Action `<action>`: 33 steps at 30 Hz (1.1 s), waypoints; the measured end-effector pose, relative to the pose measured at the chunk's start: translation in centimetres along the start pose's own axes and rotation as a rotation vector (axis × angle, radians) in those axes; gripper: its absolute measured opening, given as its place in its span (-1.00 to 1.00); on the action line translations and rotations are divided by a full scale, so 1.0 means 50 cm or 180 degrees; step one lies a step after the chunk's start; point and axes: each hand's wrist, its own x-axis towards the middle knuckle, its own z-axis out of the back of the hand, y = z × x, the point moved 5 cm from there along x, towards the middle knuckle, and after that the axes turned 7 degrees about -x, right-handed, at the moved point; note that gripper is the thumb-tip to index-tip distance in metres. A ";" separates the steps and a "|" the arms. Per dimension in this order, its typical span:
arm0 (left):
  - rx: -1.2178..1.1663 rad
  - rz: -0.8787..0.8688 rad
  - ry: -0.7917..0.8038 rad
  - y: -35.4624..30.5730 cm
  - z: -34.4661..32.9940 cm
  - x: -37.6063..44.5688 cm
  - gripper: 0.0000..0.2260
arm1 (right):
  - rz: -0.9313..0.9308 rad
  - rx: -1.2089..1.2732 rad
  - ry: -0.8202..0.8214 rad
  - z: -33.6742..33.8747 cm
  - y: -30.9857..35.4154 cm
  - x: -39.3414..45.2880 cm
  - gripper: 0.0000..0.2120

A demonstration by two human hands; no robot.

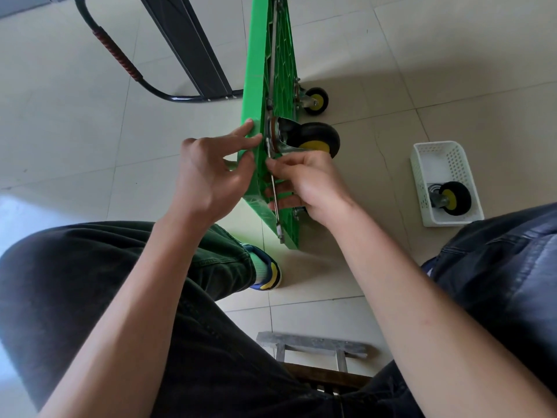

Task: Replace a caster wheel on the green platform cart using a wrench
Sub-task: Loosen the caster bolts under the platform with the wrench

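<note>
— Steel first: what is in your grip?

— Thin and silvery, the wrench runs under my right hand at the centre of the frame. My thumb and forefinger pinch at its upper end, right by the caster's mounting plate; my lower fingers curl around the shaft. Its tail pokes out below my palm, down the cart's lower edge.

— And the other hand?

— My left hand holds nothing. Its fingers are spread fairly straight, the tips pressing on the smooth face of the green platform cart, just left of the wrench.

— Where does the cart sit?

— Tipped on its edge, it runs from top centre down to mid-frame, ribbed underside facing right. The caster wheel, black tyre with a yellow hub, juts out just above my right hand. A second, smaller-looking caster sits higher up the deck.

— Anything farther out?

— A white basket lies on the tiled floor at right, a loose wheel in it. The cart's black handle curves through the upper left. My shoe is planted below the cart's lower corner.
</note>
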 end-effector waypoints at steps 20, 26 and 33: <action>-0.0210 0.0111 -0.0058 0.012 -0.004 -0.004 -0.72 | 0.1622 -0.2743 -0.1145 0.041 0.014 0.026 -0.74; -0.0149 0.0113 -0.0041 0.006 -0.003 -0.001 -0.74 | 0.1017 -0.2197 -0.0767 0.074 0.017 0.005 -0.73; -0.0103 0.0094 -0.0023 0.006 -0.004 0.000 -0.73 | -0.0164 -0.0232 0.0187 0.053 0.008 -0.010 -0.92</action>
